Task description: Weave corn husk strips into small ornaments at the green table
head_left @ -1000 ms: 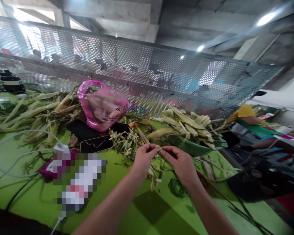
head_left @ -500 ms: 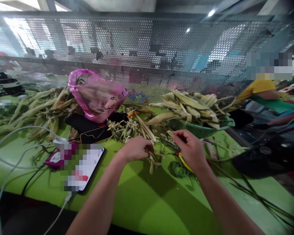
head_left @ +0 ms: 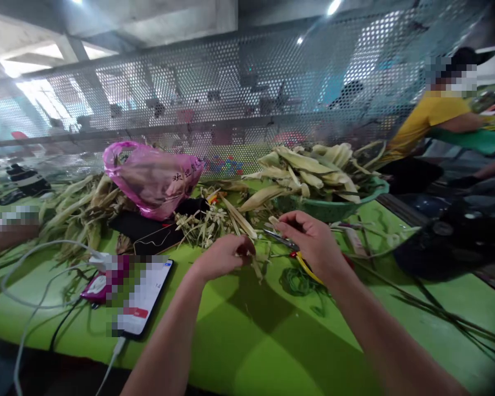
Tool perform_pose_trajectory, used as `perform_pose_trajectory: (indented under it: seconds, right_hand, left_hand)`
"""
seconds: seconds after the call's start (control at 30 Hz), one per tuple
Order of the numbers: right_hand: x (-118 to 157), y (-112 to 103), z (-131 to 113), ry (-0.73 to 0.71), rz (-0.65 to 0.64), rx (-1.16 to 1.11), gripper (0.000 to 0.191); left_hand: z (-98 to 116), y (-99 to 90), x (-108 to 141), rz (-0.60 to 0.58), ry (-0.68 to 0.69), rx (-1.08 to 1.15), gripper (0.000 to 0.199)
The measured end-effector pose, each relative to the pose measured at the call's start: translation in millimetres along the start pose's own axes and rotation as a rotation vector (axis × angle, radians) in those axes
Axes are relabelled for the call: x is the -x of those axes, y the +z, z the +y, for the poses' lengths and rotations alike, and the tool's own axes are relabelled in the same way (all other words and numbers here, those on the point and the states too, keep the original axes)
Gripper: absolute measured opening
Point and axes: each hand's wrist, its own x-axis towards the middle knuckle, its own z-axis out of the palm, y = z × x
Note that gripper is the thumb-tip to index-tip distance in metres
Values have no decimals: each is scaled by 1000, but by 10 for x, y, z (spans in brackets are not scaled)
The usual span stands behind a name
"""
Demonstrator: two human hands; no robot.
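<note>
My left hand (head_left: 226, 256) is closed on a bundle of pale husk strips (head_left: 258, 268) that hangs below its fingers over the green table (head_left: 231, 352). To its right, my right hand (head_left: 311, 236) pinches a small pale husk piece (head_left: 274, 220) between thumb and fingertips. Scissors with yellow handles (head_left: 307, 268) lie just under my right hand, beside a coil of green string (head_left: 296, 281). Cut husk pieces (head_left: 210, 223) are heaped behind my left hand. A green basket (head_left: 334, 209) holds dried corn husks (head_left: 309, 168).
A phone (head_left: 148, 300) with a cable and a purple power bank (head_left: 101, 286) lie at left. Behind them are a pink plastic bag (head_left: 152, 179) and more husks (head_left: 80, 206). Another person's arm (head_left: 8, 234) reaches in at far left. A person in yellow (head_left: 433, 118) sits at right.
The view has shifted and tilted. Another person's forearm has come in at the left edge. Both my hands keep nearly the same places, each still holding husk.
</note>
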Motion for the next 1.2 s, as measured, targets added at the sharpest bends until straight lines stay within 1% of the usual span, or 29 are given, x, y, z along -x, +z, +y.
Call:
perform_pose_trajectory:
  seconds: [0.03, 0.1, 0.17, 0.23, 0.4, 0.47, 0.53, 0.6, 0.67, 0.83, 0.93, 1.07, 1.13, 1.2]
  right_hand:
    - [-4, -2, -2, 22, -30, -43, 29]
    - [-7, 6, -18, 57, -82, -101, 33]
    - [-1, 27, -46, 79, -116, -145, 37]
    - [13, 53, -72, 104, -135, -197, 38]
    - [29, 105, -29, 138, -133, -273, 35]
    - [21, 115, 19, 130, -144, -263, 31]
    - [12, 121, 54, 119, -161, -236, 28]
    - [6, 124, 60, 96, -173, -210, 28]
    - [6, 125, 38, 67, -186, -187, 27]
    - [19, 110, -32, 21, -202, -84, 22]
    - [21, 86, -38, 9, -206, -41, 20]
    - [15, 55, -21, 4, -210, -6, 19]
    - [11, 47, -19, 3, -218, -4, 19]
    - [9, 43, -28, -1, -218, -1, 18]
  left_hand:
    - [14, 1, -15, 91, -1, 43, 22]
    - [43, 15, -49, 270, 5, 127, 32]
    - [71, 44, -80, 392, 15, 144, 39]
    - [95, 83, -103, 458, 32, 113, 39]
    - [149, 177, -121, 431, 80, -45, 34]
    - [176, 195, -119, 453, 76, -119, 31]
    - [204, 201, -115, 500, 76, -171, 27]
    - [224, 204, -111, 514, 79, -157, 25]
    - [226, 213, -113, 473, 57, -56, 24]
    - [162, 266, -145, 356, -48, 348, 19]
    - [138, 270, -162, 290, -90, 529, 16]
    - [144, 242, -157, 221, -102, 692, 25]
    - [141, 239, -152, 212, -104, 725, 26]
    - [128, 251, -151, 227, -121, 738, 26]
